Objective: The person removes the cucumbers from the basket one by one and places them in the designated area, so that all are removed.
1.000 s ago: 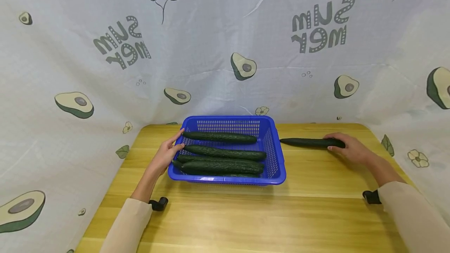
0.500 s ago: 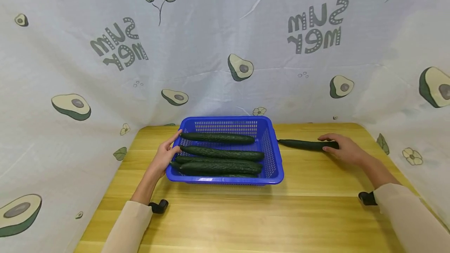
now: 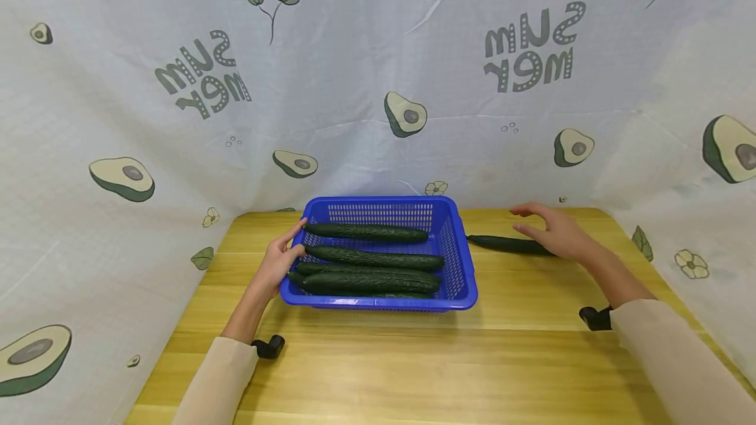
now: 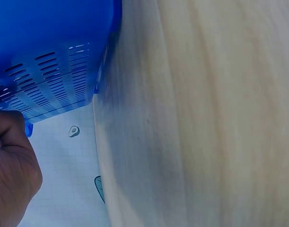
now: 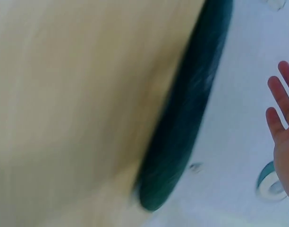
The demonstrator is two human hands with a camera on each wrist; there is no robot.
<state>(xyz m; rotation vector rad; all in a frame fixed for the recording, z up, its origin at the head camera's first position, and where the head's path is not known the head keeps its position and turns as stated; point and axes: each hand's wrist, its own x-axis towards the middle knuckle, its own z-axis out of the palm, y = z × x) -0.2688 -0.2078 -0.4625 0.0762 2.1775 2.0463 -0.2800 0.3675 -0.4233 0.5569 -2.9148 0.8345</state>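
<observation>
A blue plastic basket with slotted walls stands mid-table, and several dark green cucumbers lie lengthwise in it. At its left side my left hand grips the rim, thumb over the edge; the left wrist view shows the hand against the slotted wall. Right of the basket, a single cucumber lies on the table, its thin end close to the basket's wall. Over this cucumber's right part hovers my right hand, fingers spread and holding nothing. In the right wrist view the hand is apart from the cucumber.
The wooden table reaches back to a pale cloth printed with avocados and lettering, which also hangs at both sides. A black wrist-worn device sits on the left wrist, another device on the right.
My right hand has let go of the single cucumber's right end, risen off it and moved left, opening its fingers. The left hand has stayed at the basket's rim.
</observation>
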